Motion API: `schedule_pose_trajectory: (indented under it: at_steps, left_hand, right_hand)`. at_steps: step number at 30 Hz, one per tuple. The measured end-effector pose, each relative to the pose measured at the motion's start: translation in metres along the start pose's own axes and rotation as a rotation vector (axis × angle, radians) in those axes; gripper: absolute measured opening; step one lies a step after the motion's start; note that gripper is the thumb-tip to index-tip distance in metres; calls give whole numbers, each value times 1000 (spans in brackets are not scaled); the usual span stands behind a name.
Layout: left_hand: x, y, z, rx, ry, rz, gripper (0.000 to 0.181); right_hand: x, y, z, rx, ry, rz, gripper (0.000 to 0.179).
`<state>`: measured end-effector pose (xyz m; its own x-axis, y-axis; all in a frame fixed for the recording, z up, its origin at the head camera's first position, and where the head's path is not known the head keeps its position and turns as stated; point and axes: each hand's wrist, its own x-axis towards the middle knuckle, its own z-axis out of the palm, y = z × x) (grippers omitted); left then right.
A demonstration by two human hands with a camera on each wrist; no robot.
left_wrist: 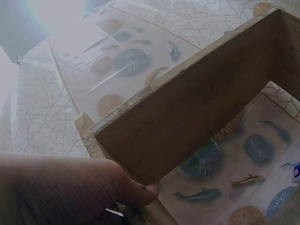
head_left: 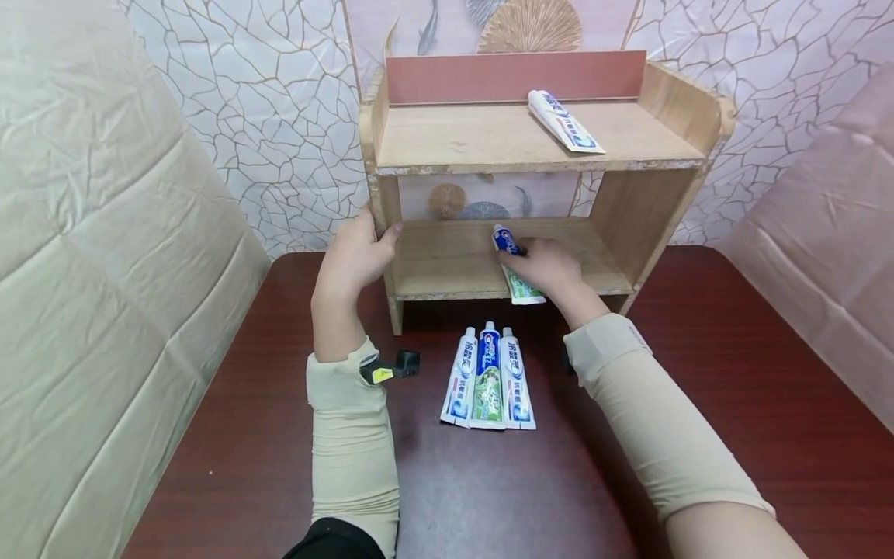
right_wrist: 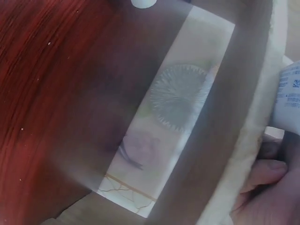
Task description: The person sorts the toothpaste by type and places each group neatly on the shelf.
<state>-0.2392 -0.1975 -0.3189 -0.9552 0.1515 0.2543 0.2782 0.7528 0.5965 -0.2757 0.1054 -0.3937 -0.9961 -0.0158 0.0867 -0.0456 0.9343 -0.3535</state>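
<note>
My right hand point(head_left: 548, 268) grips a blue and green toothpaste tube point(head_left: 525, 290) at the lower board of a small wooden shelf point(head_left: 447, 264). The tube's cap points to the back and its flat end reaches the board's front edge. In the right wrist view, the white back of this tube point(right_wrist: 288, 101) shows beside my fingers point(right_wrist: 267, 172). My left hand point(head_left: 351, 255) holds the shelf's left side panel, thumb on the inner side; the left wrist view shows that thumb point(left_wrist: 138, 193) against the wood.
Three toothpaste tubes lie side by side on the dark red table point(head_left: 230, 435) before the shelf: a blue-green one point(head_left: 488, 380) between two white ones. Another white tube point(head_left: 564, 122) lies slanted on the upper board. A patterned wall covering point(head_left: 265, 101) stands behind.
</note>
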Motion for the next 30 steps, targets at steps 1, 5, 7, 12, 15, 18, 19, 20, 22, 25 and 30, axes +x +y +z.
schedule_pose_trajectory:
  at_steps: [1,5,7,12,15,18,19,20,22,25,30]
  left_hand:
    - [0,0,0,-6,-1,-1,55]
    - [-1,0,-1,-22,-5,-6,55]
    - [-1,0,-1,-17,-3,-2,55]
    - [0,1,-1,-1,2,5,53]
    - [0,0,-1,-8,-9,-6,54]
    - [0,0,0,-2,-15,-5,55]
    - [0,0,0,3,-13,-3,55]
    - [0,0,0,5,-13,0,54]
    - [0,1,0,2,-11,2,53]
    - [-1,2,-1,-7,-6,-4,53]
    - [-1,1,-1,-14,-19,-8,53]
  right_hand:
    - [1,1,1,0,15,2,74]
    - [3,7,8,14,105,25,68]
    - [3,10,11,24,164,32,67]
    - [-4,16,18,84,284,18,61]
    - [-9,19,21,134,341,-17,54]
    - [-14,24,24,187,405,-66,46]
    - [-17,25,25,209,428,-85,43]
    - [-19,26,25,228,455,-104,39]
    - [-24,27,26,254,505,-145,35]
    - [-29,28,29,288,581,-205,30]
    - [-36,31,32,331,686,-272,28]
